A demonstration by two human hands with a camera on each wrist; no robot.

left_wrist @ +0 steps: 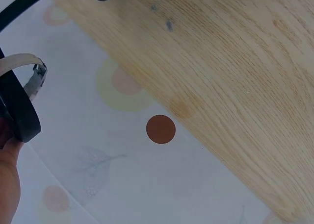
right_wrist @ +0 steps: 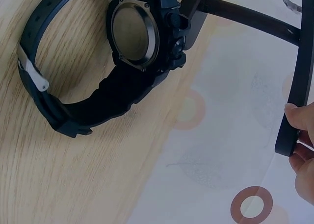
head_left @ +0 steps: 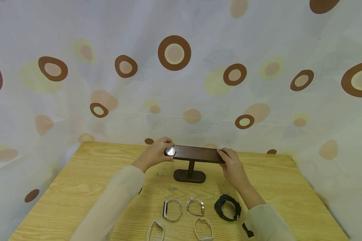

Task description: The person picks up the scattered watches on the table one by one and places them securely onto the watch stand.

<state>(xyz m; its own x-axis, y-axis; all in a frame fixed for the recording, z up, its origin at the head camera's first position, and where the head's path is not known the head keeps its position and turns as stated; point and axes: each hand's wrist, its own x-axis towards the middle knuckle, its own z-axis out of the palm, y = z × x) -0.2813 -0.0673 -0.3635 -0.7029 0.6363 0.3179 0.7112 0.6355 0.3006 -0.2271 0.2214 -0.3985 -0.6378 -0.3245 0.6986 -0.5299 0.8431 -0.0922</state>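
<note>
A dark wooden watch stand has a flat bar on a short post over an oval base. My left hand grips a watch with a shiny face at the bar's left end, fingers above and thumb below. In the left wrist view its strap and metal clasp loop out beside the bar. My right hand pinches the bar's right end, thumb on one side and fingertips on the other. Nearest my right forearm lies a chunky black watch.
In front of the stand are a white-banded watch, a slim watch with a gold-toned case and two pale-strapped watches at the lower edge. A dark strap piece shows by the right sleeve. A patterned sheet hangs behind the wooden table.
</note>
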